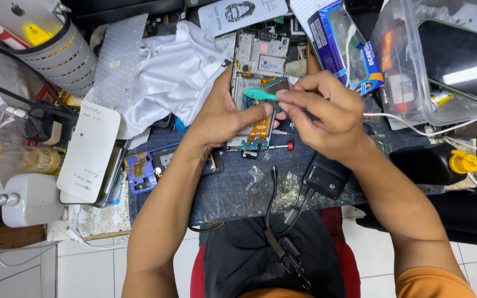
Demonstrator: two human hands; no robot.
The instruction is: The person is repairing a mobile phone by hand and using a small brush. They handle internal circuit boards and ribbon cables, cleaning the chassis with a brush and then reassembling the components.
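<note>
An opened phone (pixel 259 60) with its back cover off lies on the grey work mat (pixel 233 187), its boards and an orange flex cable (pixel 259 131) exposed. My left hand (pixel 224 113) grips the phone's lower left side, thumb across its middle. My right hand (pixel 321 113) pinches a teal plastic pry tool (pixel 260 95), whose flat tip rests over the phone's middle, just above my left thumb.
White cloth (pixel 167 72) lies left of the phone. A small red-handled screwdriver (pixel 280 147) and a black power bank (pixel 327 176) with cable sit below my hands. A clear plastic box (pixel 443 60) stands at right, a blue circuit part (pixel 139 171) and white card (pixel 89 149) at left.
</note>
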